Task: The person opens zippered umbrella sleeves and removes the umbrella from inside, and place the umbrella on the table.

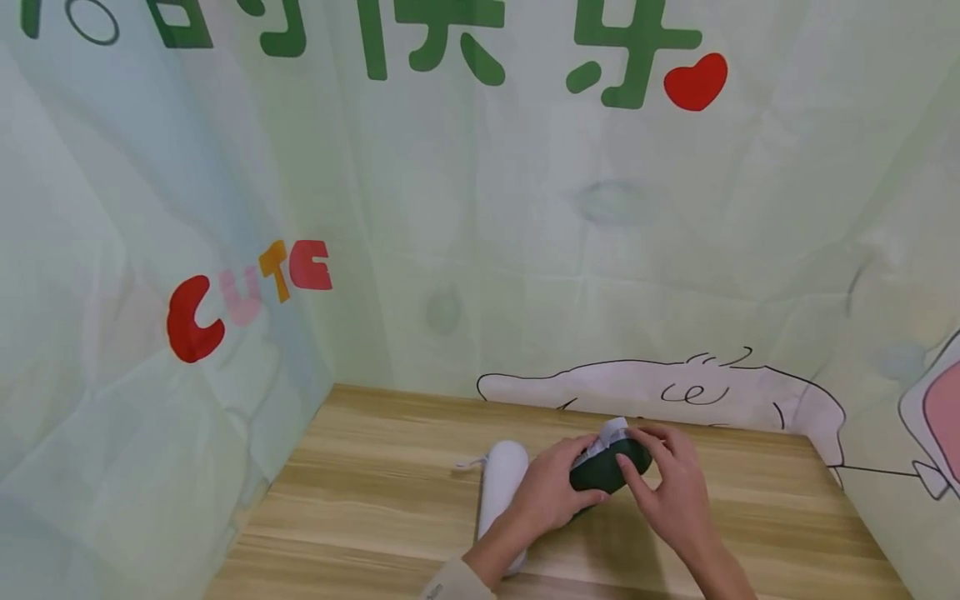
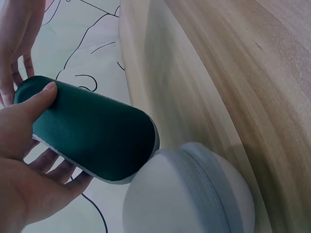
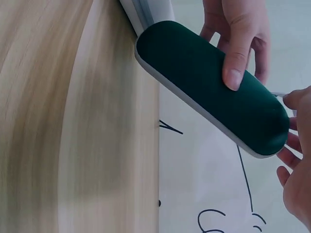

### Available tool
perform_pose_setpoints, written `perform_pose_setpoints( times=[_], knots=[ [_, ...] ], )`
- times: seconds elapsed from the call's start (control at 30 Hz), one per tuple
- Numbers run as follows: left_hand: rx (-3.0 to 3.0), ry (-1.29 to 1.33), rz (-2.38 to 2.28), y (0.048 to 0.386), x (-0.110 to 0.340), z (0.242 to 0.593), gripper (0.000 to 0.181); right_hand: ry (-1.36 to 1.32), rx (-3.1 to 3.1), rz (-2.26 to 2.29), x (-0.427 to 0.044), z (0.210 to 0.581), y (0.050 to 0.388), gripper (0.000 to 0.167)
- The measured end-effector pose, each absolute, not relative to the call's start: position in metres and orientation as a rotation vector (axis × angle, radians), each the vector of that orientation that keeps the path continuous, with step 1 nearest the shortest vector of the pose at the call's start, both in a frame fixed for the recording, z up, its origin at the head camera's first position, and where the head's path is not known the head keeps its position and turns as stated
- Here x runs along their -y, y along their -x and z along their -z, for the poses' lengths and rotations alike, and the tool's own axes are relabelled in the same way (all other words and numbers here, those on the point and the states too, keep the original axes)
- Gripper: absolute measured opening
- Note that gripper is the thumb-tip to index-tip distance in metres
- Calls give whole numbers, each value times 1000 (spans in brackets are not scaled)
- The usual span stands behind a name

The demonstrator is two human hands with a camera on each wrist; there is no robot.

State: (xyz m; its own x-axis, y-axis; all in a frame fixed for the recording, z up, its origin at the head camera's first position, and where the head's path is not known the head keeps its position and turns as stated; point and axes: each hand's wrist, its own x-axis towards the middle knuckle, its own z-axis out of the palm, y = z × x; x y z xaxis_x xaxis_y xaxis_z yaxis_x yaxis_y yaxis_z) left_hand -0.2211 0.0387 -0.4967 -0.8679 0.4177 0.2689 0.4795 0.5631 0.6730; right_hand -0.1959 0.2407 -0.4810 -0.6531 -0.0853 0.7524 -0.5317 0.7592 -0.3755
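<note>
One green case (image 1: 597, 475) off the bench (image 1: 360, 475) — left hand (image 1: 553, 485) fingers grip it, right hand (image 1: 675, 492) at its end, can't tell if pinching. White case (image 1: 504, 479) lies unheld.

a creased, pale green printed cloth (image 1: 480, 217) hangs behind and beside the wood-grain worktop (image 1: 360, 500), bearing green characters (image 1: 637, 38), a red heart (image 1: 697, 82) and colourful letters (image 1: 182, 322) reading "cute".

"CUTE" (image 1: 242, 317) and, seemingly, cropped green "的快乐" (image 1: 450, 13) on pale cloth backdrop (image 1: 480, 208)
</note>
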Motion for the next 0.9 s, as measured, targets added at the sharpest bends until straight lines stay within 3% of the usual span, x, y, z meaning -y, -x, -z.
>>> perform_pose_setpoints(
  times=[0.4, 0.9],
  knots=[
    [2798, 845, 869, 220, -44, 493, 76, -561, 2302, -568, -249, 478, 194, 22],
    [2927, 878, 535, 214, -59, 502, 75, -569, 2370, -457, -259, 496, 190, 25]
  ],
)
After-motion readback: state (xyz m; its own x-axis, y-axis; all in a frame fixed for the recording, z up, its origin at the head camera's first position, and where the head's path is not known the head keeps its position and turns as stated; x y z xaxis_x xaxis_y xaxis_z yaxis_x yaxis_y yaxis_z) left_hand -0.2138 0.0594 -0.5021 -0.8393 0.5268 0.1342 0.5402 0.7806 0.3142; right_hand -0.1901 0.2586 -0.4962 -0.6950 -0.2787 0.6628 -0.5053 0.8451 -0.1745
